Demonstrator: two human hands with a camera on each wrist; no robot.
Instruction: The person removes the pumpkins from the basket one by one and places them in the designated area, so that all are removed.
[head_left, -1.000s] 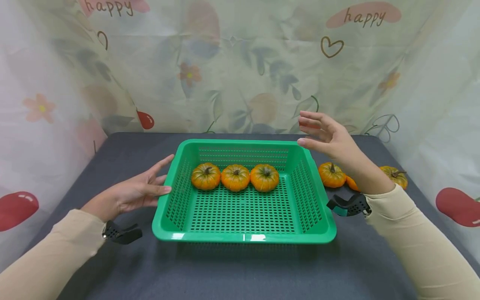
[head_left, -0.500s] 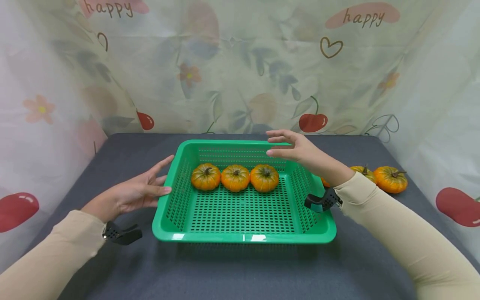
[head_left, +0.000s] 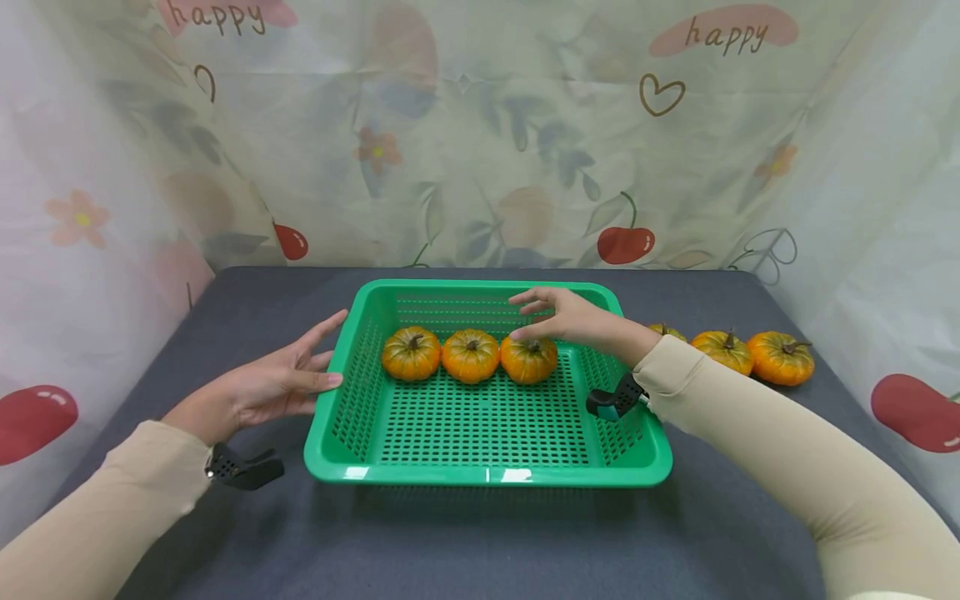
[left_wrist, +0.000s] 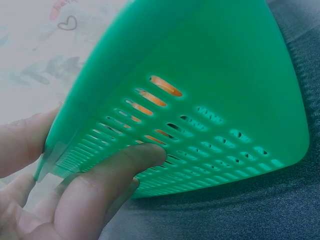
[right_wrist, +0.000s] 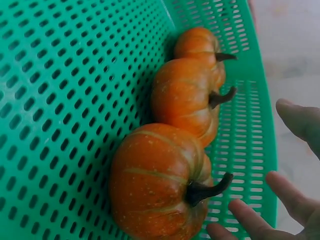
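Three small orange pumpkins sit in a row inside a green plastic basket (head_left: 487, 477), toward its far wall. They are the left pumpkin (head_left: 411, 354), the middle pumpkin (head_left: 470, 358) and the right pumpkin (head_left: 528, 367). My right hand (head_left: 566, 321) hovers over the right pumpkin, fingers loosely spread and holding nothing. In the right wrist view its fingers (right_wrist: 292, 197) are beside that pumpkin's dark stem (right_wrist: 212, 190). At the basket's left side, my left hand (head_left: 273, 382) touches the rim and outer wall with spread fingers; the left wrist view shows one fingertip (left_wrist: 152, 155) against the slotted wall.
Right of the basket on the dark grey tabletop (head_left: 480, 542) lie more pumpkins: one partly hidden pumpkin (head_left: 666, 330) behind the right sleeve, another pumpkin (head_left: 723, 350), and an outermost pumpkin (head_left: 782, 358). Patterned curtains (head_left: 465, 150) close off the back and sides.
My right hand has moved left and down, from above the basket's far right corner to over the right pumpkin. The left hand, basket and pumpkins stay put.
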